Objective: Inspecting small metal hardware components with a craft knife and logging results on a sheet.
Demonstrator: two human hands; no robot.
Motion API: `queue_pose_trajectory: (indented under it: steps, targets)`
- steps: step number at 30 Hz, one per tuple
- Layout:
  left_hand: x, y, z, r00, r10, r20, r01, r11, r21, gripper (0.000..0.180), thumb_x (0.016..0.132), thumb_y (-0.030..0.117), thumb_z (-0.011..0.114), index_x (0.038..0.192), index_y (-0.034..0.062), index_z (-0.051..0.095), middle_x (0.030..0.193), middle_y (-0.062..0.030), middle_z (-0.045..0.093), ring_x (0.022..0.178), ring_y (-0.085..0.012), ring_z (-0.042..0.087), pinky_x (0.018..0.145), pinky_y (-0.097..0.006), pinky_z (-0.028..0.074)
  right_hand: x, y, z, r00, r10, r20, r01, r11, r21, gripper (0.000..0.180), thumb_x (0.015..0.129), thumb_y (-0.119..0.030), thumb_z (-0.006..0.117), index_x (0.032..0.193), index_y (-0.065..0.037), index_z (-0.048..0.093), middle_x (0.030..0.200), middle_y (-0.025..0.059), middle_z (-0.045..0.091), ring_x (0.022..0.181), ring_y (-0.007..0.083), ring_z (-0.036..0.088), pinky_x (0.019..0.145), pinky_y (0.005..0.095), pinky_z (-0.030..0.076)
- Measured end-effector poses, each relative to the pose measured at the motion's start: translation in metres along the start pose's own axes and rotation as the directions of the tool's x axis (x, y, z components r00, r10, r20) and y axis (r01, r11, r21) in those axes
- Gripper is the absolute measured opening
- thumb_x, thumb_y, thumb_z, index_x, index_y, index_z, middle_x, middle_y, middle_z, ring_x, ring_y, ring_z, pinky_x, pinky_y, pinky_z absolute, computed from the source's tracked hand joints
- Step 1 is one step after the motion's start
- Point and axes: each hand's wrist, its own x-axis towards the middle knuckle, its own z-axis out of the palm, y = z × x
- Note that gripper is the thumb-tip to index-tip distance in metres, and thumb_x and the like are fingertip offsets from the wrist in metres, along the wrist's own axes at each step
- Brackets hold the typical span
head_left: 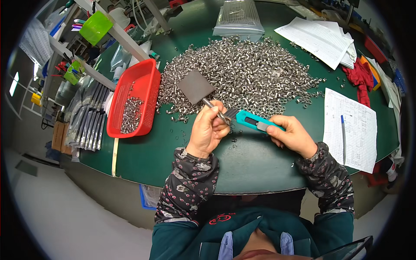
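Observation:
My left hand (209, 130) is closed around the metal handle of a flat grey scraper (196, 86), whose blade points up toward a wide heap of small silver metal nuts (247, 73). My right hand (292, 135) grips a teal utility knife (253, 122). The knife's blade end touches the scraper's handle right at my left fingers. Both hands hover over the green table (242, 160), just in front of the heap.
A red plastic basket (135, 97) with some nuts in it stands at the left. Printed sheets (351, 125) with a blue pen (343, 132) lie at the right, more papers (318, 39) and a red cloth (359, 78) behind. A clear bag (238, 17) lies at the back.

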Motion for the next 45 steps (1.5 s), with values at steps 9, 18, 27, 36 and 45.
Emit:
queue_pose_trajectory:
  steps: [9, 18, 27, 36, 45]
  targets:
    - [0.002, 0.005, -0.004, 0.998, 0.037, 0.058, -0.034, 0.998, -0.055, 0.010, 0.086, 0.018, 0.044, 0.086, 0.0080, 0.044, 0.058, 0.0052, 0.030, 0.045, -0.0025, 0.025, 0.037, -0.017, 0.022, 0.001, 0.000, -0.004, 0.999, 0.021, -0.036, -0.021, 1.000, -0.003, 0.024, 0.085, -0.024, 0.053, 0.073, -0.003, 0.053, 0.051, -0.0032, 0.044, 0.045, 0.0035, 0.040, 0.041, 0.0205, 0.032]
    - [0.003, 0.006, -0.002, 0.998, 0.048, 0.033, -0.047, 0.998, -0.046, 0.009, 0.086, 0.018, 0.044, 0.084, 0.0089, 0.043, 0.057, 0.0055, 0.029, 0.046, -0.0025, 0.024, 0.037, -0.017, 0.021, 0.001, 0.002, -0.007, 0.999, 0.019, -0.038, -0.023, 0.994, -0.107, 0.024, 0.084, -0.023, 0.054, 0.073, -0.002, 0.053, 0.050, -0.0029, 0.044, 0.044, 0.0038, 0.040, 0.041, 0.0206, 0.032]
    - [0.002, 0.001, -0.001, 0.999, -0.021, -0.036, 0.021, 1.000, 0.000, 0.010, 0.086, 0.017, 0.044, 0.082, 0.0090, 0.043, 0.057, 0.0050, 0.031, 0.045, -0.0028, 0.026, 0.036, -0.016, 0.022, 0.001, 0.000, -0.003, 1.000, -0.003, 0.004, 0.003, 0.998, -0.057, 0.024, 0.084, -0.023, 0.053, 0.072, -0.003, 0.053, 0.050, -0.0033, 0.044, 0.044, 0.0032, 0.040, 0.041, 0.0203, 0.031]
    - [0.003, -0.003, -0.002, 0.996, -0.044, -0.076, 0.035, 0.993, -0.113, 0.010, 0.087, 0.017, 0.042, 0.083, 0.0083, 0.043, 0.057, 0.0045, 0.032, 0.045, -0.0039, 0.026, 0.036, -0.017, 0.022, 0.002, 0.000, -0.001, 1.000, -0.010, 0.000, 0.010, 1.000, -0.028, 0.024, 0.084, -0.024, 0.054, 0.072, -0.003, 0.053, 0.050, -0.0036, 0.044, 0.045, 0.0034, 0.040, 0.041, 0.0205, 0.032]
    - [0.003, 0.002, -0.005, 0.997, 0.065, 0.029, -0.054, 0.955, -0.292, 0.012, 0.088, 0.018, 0.042, 0.083, 0.0074, 0.045, 0.057, 0.0040, 0.031, 0.048, -0.0050, 0.026, 0.035, -0.017, 0.021, 0.003, 0.006, -0.015, 0.995, -0.032, -0.097, 0.028, 0.999, -0.037, 0.027, 0.084, -0.026, 0.053, 0.069, -0.004, 0.052, 0.049, -0.0034, 0.044, 0.042, 0.0030, 0.040, 0.038, 0.0196, 0.030]
